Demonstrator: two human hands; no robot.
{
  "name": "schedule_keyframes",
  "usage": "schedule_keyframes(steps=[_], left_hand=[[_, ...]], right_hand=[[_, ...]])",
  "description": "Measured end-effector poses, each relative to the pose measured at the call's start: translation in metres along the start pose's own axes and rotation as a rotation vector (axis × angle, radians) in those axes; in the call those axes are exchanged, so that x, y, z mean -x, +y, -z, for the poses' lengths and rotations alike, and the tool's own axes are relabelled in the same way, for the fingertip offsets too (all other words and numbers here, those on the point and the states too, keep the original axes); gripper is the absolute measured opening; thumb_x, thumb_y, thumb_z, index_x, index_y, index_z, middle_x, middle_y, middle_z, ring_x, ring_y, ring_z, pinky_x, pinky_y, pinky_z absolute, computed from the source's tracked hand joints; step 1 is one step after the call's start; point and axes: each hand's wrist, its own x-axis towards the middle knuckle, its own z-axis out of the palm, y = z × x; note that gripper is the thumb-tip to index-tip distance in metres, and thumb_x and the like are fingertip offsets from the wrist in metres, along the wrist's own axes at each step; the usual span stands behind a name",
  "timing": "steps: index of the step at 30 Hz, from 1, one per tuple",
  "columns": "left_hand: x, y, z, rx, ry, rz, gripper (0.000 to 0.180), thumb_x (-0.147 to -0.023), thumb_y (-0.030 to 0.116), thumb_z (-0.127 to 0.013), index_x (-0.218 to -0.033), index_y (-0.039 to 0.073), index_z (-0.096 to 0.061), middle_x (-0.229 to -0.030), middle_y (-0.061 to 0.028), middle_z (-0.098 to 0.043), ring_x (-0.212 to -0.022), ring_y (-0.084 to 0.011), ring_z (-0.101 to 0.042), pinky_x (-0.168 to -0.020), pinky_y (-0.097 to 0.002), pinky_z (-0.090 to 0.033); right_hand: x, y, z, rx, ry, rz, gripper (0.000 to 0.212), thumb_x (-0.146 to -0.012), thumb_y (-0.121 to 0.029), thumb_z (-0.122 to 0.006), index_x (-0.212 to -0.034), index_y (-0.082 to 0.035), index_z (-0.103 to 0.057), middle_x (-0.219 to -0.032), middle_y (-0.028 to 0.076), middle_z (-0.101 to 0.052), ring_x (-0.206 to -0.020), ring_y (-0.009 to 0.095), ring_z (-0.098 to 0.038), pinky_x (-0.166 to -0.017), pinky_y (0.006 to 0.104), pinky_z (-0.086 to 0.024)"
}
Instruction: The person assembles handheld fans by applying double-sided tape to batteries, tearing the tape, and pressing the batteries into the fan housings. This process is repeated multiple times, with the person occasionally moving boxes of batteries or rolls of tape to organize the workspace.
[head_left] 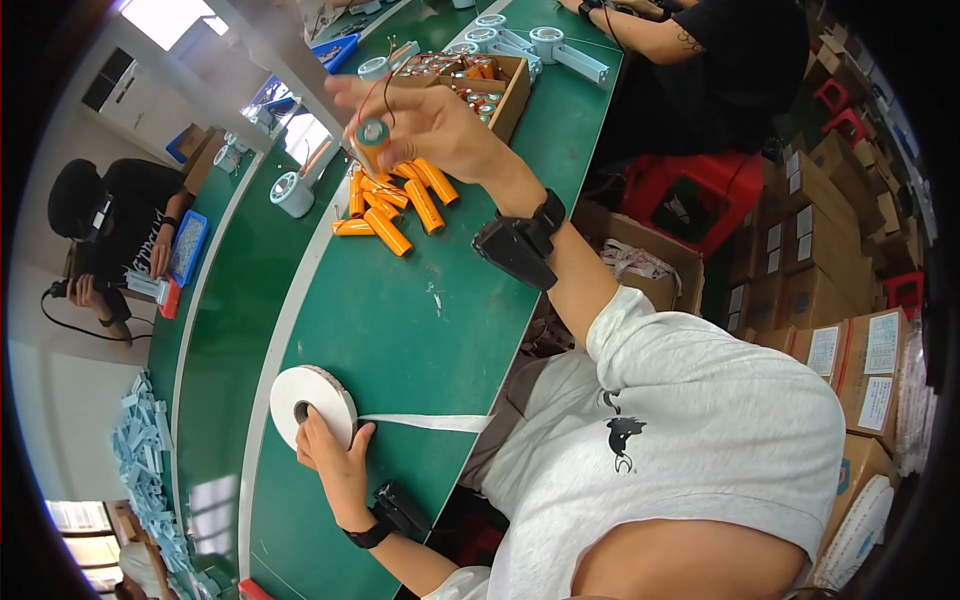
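My right hand [445, 130] is raised over the green table, thumb and fingers closed round an orange cylindrical battery [373, 138] with a greenish end and thin wires. Below it lies a loose pile of orange batteries [388, 228], some with wires. Nearer to me, my left hand [338, 475] grips a roll of white tape [285, 392], its fingers at the core hole and the thumb by the outer side. From the roll a white strip [430, 422] runs across the table to its edge.
A cardboard box [515, 100] of batteries stands beyond the pile, among light-blue handled housings [580, 62]. A black object [402, 505] lies beside my left wrist. Across the table, a person [130, 230] works near a blue tray [188, 248]; another person [720, 70] sits at the upper right.
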Motion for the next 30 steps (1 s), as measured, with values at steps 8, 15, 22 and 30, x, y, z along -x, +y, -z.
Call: schedule_keyframes(steps=[8,15,22,30], left_hand=[[0.005,0.006,0.011,0.037,-0.076,-0.077,0.067,-0.070,0.018,-0.070,-0.128,0.003,-0.039,-0.136,-0.0144,-0.033,-0.123,-0.0329,-0.029,-0.100,-0.0420,-0.025],[0.006,0.009,0.012,0.168,-0.107,-0.210,0.066,-0.069,0.015,-0.070,-0.126,0.004,-0.040,-0.133,-0.0138,-0.037,-0.122,-0.0322,-0.031,-0.100,-0.0420,-0.024],[0.015,0.007,0.009,0.084,-0.128,-0.111,0.068,-0.070,0.016,-0.069,-0.129,0.004,-0.038,-0.129,-0.0140,-0.044,-0.123,-0.0324,-0.031,-0.100,-0.0421,-0.025],[-0.011,-0.011,-0.017,0.028,-0.040,-0.325,0.068,-0.071,0.023,-0.069,-0.128,0.000,-0.038,-0.128,-0.0196,-0.042,-0.121,-0.0353,-0.034,-0.100,-0.0439,-0.025]], right_hand=[[0.089,-0.040,-0.016,0.122,0.145,-0.469,0.043,-0.067,0.002,-0.065,-0.110,0.003,-0.054,-0.101,0.012,-0.058,-0.087,0.015,-0.057,-0.072,0.0286,-0.050],[0.166,-0.091,-0.022,-0.206,0.175,-0.610,0.033,-0.068,0.000,-0.068,-0.098,0.004,-0.055,-0.093,0.010,-0.056,-0.087,0.017,-0.055,-0.076,0.0304,-0.047],[0.173,-0.107,-0.020,-0.006,0.184,-0.577,0.030,-0.072,-0.003,-0.068,-0.098,0.004,-0.056,-0.096,0.009,-0.056,-0.098,0.018,-0.052,-0.084,0.0289,-0.043],[0.164,-0.120,-0.025,0.121,0.213,-0.617,0.030,-0.075,-0.005,-0.064,-0.103,0.003,-0.057,-0.095,0.009,-0.059,-0.085,0.013,-0.054,-0.075,0.0266,-0.044]])
